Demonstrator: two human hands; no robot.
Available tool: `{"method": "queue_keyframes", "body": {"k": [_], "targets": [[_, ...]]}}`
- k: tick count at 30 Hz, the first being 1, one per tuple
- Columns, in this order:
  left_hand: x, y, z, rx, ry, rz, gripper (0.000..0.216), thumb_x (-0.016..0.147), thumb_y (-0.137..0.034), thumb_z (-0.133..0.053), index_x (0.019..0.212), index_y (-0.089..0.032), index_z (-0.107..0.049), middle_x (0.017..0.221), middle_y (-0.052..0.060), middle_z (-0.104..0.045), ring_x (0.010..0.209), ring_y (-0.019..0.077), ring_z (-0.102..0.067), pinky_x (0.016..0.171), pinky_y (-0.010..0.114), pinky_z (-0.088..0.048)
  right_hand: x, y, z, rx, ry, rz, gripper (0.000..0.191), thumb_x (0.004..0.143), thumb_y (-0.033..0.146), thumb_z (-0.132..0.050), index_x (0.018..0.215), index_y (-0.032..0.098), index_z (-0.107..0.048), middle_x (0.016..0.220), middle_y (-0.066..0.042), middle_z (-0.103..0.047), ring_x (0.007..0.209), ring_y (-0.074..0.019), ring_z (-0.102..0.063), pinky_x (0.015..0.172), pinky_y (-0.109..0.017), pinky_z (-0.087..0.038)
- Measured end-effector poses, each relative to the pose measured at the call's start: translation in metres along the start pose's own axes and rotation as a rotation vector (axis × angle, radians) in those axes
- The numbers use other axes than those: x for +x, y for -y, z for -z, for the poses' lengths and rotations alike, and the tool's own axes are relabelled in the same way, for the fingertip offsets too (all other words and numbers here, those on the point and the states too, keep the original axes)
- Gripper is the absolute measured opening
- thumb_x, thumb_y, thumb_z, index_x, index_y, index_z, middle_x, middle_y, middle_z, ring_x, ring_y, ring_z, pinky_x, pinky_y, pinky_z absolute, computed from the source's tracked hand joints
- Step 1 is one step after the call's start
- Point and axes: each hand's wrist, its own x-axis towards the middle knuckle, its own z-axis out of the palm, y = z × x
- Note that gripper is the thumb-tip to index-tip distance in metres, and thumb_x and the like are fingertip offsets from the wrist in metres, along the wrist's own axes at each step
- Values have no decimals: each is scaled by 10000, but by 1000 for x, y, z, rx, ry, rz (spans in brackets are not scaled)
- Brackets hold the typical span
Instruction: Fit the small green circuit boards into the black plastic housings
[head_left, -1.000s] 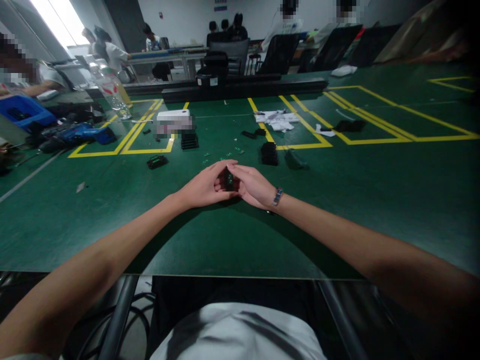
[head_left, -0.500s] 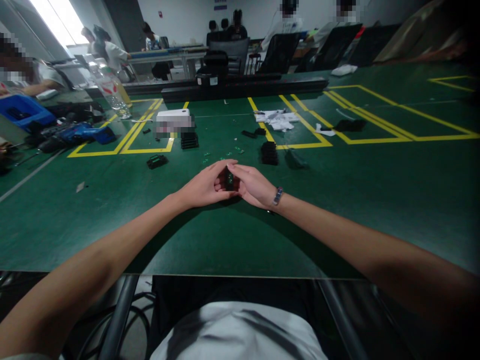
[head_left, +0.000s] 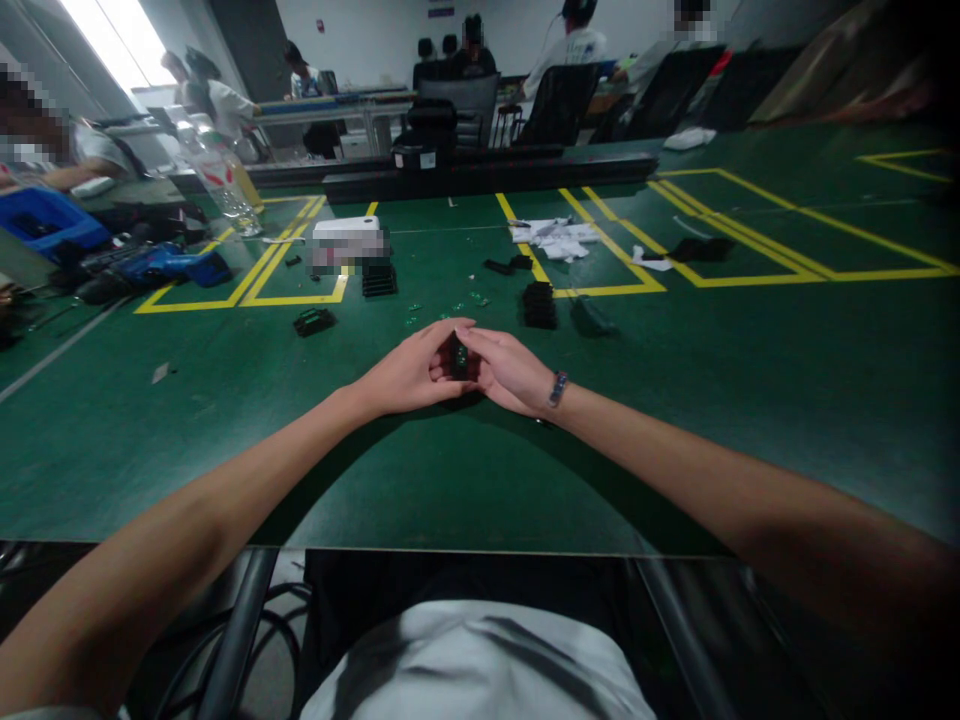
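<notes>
Between my two hands is a small black case with a green circuit board (head_left: 460, 358) in it, standing on end just above the green table. My left hand (head_left: 416, 368) curls around its left side, with some fingers hidden behind it. My right hand (head_left: 510, 370), with a bracelet at the wrist, closes on it from the right, thumb near the top. Just beyond the hands lie several small loose green boards (head_left: 477, 300). A black piece with green boards (head_left: 313, 321) lies to the left, and a stack of black cases (head_left: 538, 305) to the right.
Farther back are another black stack (head_left: 379, 280), a white box (head_left: 346, 238), crumpled white paper (head_left: 559, 238) and a clear plastic bottle (head_left: 225, 180). A blue power tool (head_left: 176, 270) and a blue bin (head_left: 49, 225) sit at the left. Long black bars (head_left: 487, 178) cross the back. Other people sit beyond.
Almost nothing differs. Both hands keep their hold on the small case at the same spot, with only a very slight shift.
</notes>
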Motion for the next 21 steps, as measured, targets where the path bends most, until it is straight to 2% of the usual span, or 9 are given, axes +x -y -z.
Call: {"method": "queue_keyframes", "body": {"k": [9, 21], "targets": [[-1, 0, 0, -27, -8, 15, 765, 829, -498, -742, 1444, -164, -433, 1415, 162, -569, 1273, 318, -583, 1121, 466, -461, 0, 0, 1, -5, -3, -9, 250, 1056, 206, -446, 964, 124, -664, 824, -114, -753, 653, -172, -712, 536, -255, -545], [-2, 3, -3, -78, -32, 2, 750, 816, -455, -757, 1452, -200, -453, 1406, 156, -581, 1309, 332, -565, 1136, 528, -449, 1, -1, 3, -15, 17, 3, 230, 1052, 238, -469, 1010, 133, -669, 874, -113, -756, 665, -161, -716, 499, -221, -529]]}}
